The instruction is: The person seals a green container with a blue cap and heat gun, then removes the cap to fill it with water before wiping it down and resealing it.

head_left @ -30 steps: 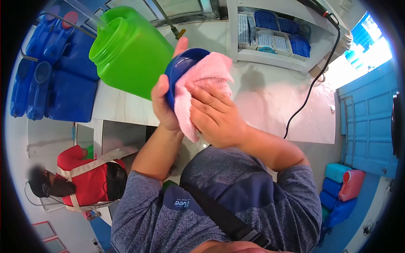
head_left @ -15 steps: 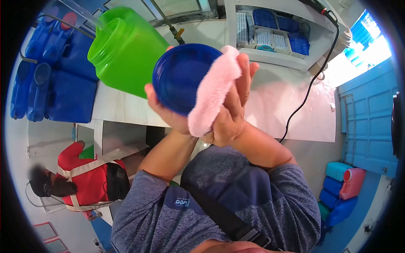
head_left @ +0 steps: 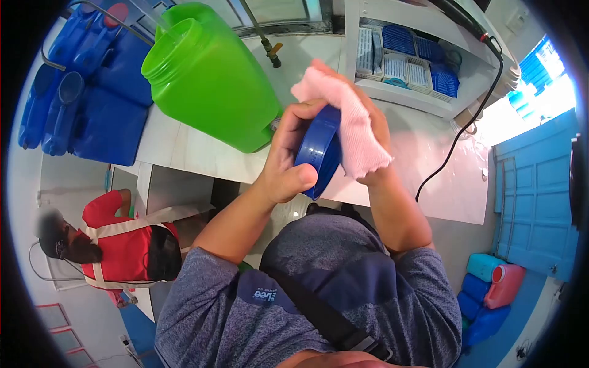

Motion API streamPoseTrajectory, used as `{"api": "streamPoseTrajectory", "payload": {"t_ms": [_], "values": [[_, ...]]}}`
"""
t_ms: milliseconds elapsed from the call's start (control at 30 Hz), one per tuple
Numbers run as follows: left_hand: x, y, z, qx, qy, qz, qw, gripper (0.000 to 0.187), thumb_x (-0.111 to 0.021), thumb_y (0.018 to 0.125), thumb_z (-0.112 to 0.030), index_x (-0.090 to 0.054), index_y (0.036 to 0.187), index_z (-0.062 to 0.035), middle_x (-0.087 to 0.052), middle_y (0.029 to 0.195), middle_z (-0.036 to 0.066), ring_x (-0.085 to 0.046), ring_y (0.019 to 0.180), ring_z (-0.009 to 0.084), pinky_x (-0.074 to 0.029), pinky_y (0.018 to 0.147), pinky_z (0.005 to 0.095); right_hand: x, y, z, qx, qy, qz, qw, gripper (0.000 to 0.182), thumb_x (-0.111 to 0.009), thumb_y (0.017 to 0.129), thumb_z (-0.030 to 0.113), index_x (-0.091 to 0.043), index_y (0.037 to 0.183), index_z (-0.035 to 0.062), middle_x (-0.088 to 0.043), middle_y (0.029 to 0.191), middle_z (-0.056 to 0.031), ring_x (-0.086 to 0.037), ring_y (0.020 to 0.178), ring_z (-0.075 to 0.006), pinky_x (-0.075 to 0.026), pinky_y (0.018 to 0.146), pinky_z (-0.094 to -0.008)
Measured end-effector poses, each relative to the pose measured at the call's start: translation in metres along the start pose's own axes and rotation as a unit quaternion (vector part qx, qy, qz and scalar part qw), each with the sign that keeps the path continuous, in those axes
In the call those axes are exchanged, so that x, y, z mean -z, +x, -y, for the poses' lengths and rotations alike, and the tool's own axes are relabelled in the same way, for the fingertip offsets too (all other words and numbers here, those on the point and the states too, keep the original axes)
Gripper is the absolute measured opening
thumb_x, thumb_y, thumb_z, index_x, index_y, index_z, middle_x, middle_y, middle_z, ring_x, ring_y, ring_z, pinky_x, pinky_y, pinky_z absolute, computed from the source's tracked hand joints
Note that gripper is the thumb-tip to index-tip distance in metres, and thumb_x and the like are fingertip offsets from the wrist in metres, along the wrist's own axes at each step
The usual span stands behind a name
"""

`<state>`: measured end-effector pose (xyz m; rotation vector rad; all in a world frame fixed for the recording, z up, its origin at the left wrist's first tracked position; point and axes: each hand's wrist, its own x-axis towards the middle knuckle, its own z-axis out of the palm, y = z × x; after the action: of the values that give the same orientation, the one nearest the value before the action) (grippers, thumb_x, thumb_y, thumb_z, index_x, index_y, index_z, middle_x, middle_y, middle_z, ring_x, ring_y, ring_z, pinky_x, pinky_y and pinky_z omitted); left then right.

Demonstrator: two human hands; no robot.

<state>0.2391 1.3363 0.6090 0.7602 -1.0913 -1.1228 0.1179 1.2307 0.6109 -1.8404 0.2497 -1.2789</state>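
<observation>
A round blue lid (head_left: 316,144), tilted nearly on edge, is held by my left hand (head_left: 279,162), with the thumb on its near rim and the fingers over its top. My right hand (head_left: 375,122) holds a pink cloth (head_left: 353,126) against the lid's right side; most of its fingers are hidden behind the cloth. Left of my hands, a large green container (head_left: 215,86) with an open mouth lies tilted on the white counter (head_left: 184,144). Clear tubing enters the mouth.
Blue jugs (head_left: 110,122) stand at the left. A co-worker in red (head_left: 126,239) is at the lower left. A valve (head_left: 270,52), a shelf with baskets (head_left: 405,92), a black cable (head_left: 451,132), a blue door (head_left: 534,184) and coloured jugs (head_left: 485,306) are also in view.
The lid has turned from facing up to nearly on edge. My left hand now grips its rim from the left, and the cloth has moved right with my right hand.
</observation>
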Motion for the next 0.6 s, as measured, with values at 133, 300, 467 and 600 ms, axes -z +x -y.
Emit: {"api": "streamPoseTrajectory", "payload": {"t_ms": [133,300,467,600], "values": [[-0.005,-0.006,0.008,0.061,-0.102,-0.024,0.993,0.095,-0.08,0.074,-0.055,-0.037,0.143,-0.007,-0.05,0.133,0.01,-0.051,0.127,0.0204,-0.041,0.108,0.0374,0.017,0.015,0.001,0.229,-0.145,0.099,0.958,0.041,-0.063,0.087,0.026,-0.065,0.126,0.0129,-0.068,0.127,-0.0094,-0.062,0.121,-0.0306,-0.048,0.101,-0.0456],[-0.027,0.006,-0.011,0.05,-0.105,-0.047,0.992,0.103,-0.072,0.074,-0.063,-0.034,0.147,-0.0008,-0.049,0.141,0.016,-0.05,0.132,0.0282,-0.04,0.111,0.043,0.014,-0.001,-0.004,0.025,0.1,-0.057,0.993,0.039,-0.058,0.091,0.004,-0.061,0.13,0.0058,-0.068,0.125,-0.0145,-0.066,0.115,-0.0322,-0.05,0.098,-0.0374],[-0.032,0.004,-0.01,0.006,-0.246,-0.082,0.966,0.111,-0.061,0.076,-0.074,-0.031,0.151,0.0033,-0.038,0.152,0.025,-0.043,0.139,0.0362,-0.033,0.117,0.0486,0.05,0.002,0.025,-0.078,-0.022,0.01,0.997,0.036,-0.059,0.093,0.007,-0.061,0.129,0.0085,-0.069,0.113,-0.0162,-0.072,0.095,-0.0313,-0.056,0.081,-0.0352],[-0.025,0.009,-0.026,-0.055,-0.365,0.103,0.924,0.107,-0.057,0.08,-0.076,-0.03,0.152,-0.0013,-0.033,0.154,0.025,-0.033,0.144,0.0414,-0.033,0.115,0.0571,0.112,0.076,0.064,0.136,-0.292,-0.07,0.944,0.011,-0.058,0.094,0.013,-0.062,0.102,0.0068,-0.067,0.092,-0.0134,-0.067,0.077,-0.0331,-0.053,0.064,-0.0382]]}}
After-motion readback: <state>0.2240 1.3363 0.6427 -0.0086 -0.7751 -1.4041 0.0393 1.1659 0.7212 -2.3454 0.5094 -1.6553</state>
